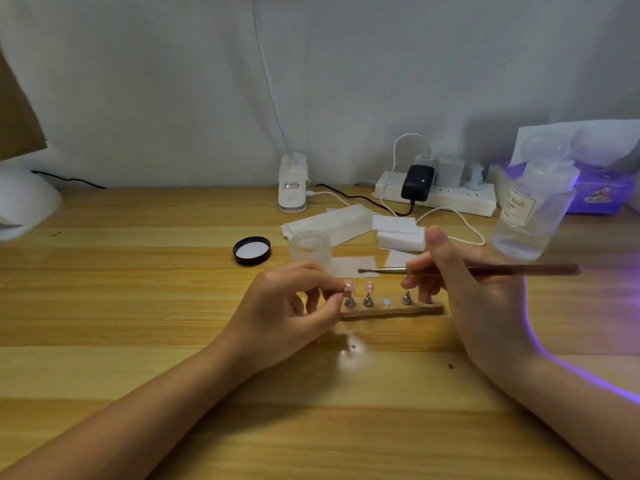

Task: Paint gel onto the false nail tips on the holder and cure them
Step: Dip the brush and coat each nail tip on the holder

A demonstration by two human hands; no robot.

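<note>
Head view shows the left hand (291, 306) pinching the end nail tip (349, 287) on the holder (393, 309), while the right hand (464, 289) grips the brush (450, 270). Painting seems under way; next the bristles likely must drop onto that tip. Brush lies roughly level, head pointing left; the holder's long axis runs left-right, mid-table, nearer the far edge.
</note>
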